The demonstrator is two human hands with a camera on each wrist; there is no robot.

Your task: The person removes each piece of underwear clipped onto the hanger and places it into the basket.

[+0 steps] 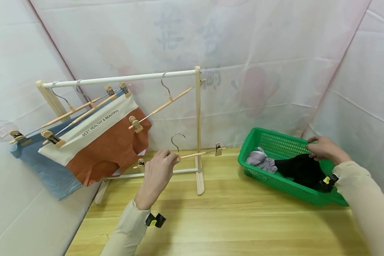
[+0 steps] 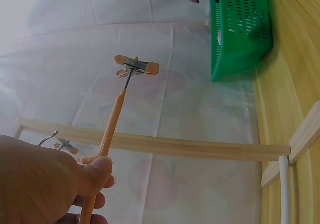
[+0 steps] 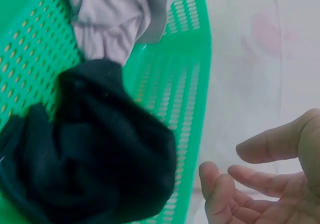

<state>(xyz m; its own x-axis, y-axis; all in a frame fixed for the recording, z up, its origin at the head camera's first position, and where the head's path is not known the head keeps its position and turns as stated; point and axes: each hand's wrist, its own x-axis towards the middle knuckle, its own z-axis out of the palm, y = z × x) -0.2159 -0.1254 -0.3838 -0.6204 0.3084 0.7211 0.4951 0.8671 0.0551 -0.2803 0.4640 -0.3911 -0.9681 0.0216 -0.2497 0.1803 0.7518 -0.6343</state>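
My left hand (image 1: 160, 170) grips a wooden clip hanger (image 2: 113, 119) by its bar, in front of the drying rack. A metal clip (image 2: 137, 65) sits at the bar's end, with nothing in it. The hanger's metal hook (image 1: 176, 138) points up. My right hand (image 1: 327, 150) is over the back right rim of the green basket (image 1: 281, 190), its fingers loosely bent and thumb apart, holding nothing. Below it in the basket lies a crumpled black garment (image 3: 110, 149). Beside that is a greyish-lilac garment (image 3: 112, 21).
A wooden rack (image 1: 198, 124) with a white top rail (image 1: 121, 79) stands at the left. From it hang orange-and-white underpants (image 1: 105, 149), a blue garment (image 1: 51, 174) behind them, and a bare clip hanger (image 1: 166, 103). White printed cloth (image 1: 275, 53) encloses the wooden table (image 1: 230, 220).
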